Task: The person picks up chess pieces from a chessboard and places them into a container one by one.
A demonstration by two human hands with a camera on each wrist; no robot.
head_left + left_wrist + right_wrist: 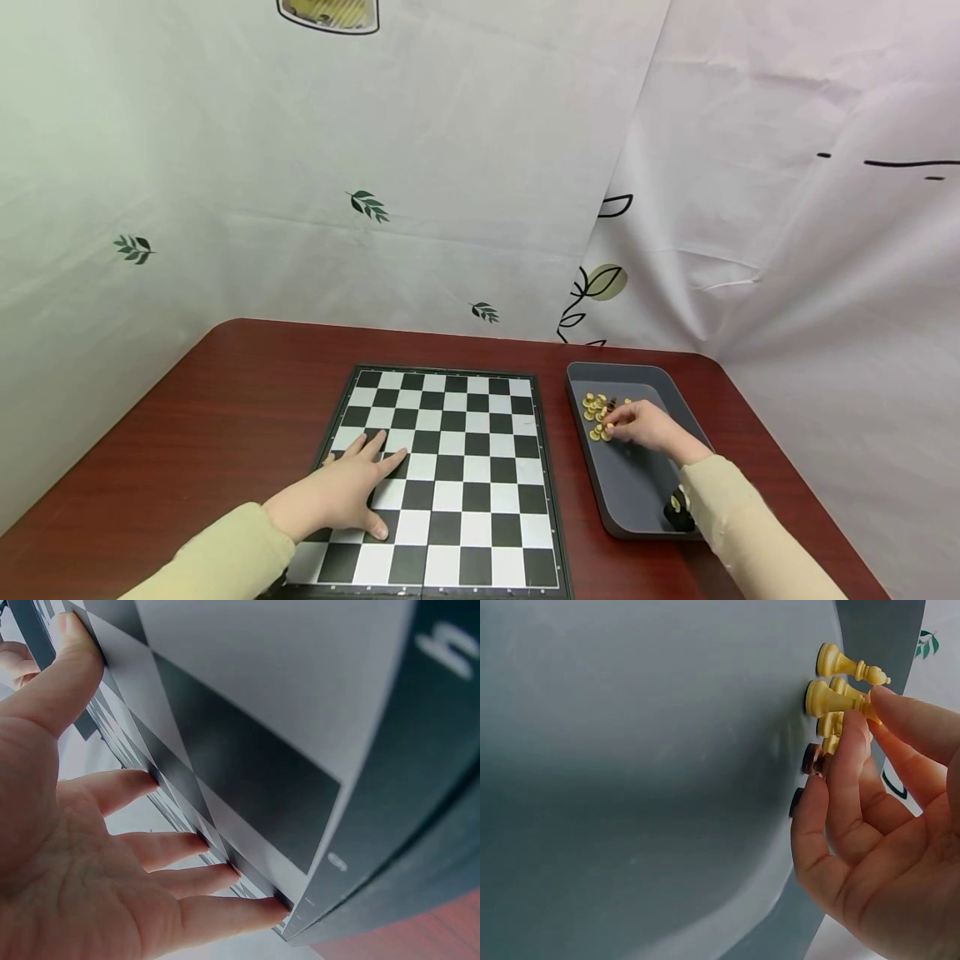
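Note:
My left hand (pixel 341 492) rests with spread, straight fingers on the left side of a black-and-white chessboard (pixel 448 496). In the left wrist view its fingertips (pixel 270 907) touch the squares near the lettered border. My right hand (pixel 651 427) is over a grey tray (pixel 637 492) to the right of the board. Its thumb and index finger pinch the top of a yellow chess piece (pixel 823 699), whose base is close to the tray floor. Other yellow chess pieces (pixel 590 400) stand around it, with a dark brown piece (pixel 811 759) beside them, partly hidden by the fingers.
A small black object with a yellow mark (pixel 678 510) is at the tray's near right corner, partly covered by the right sleeve. The reddish-brown table (pixel 187 450) extends left of the board. A white printed cloth (pixel 450 167) hangs behind the table.

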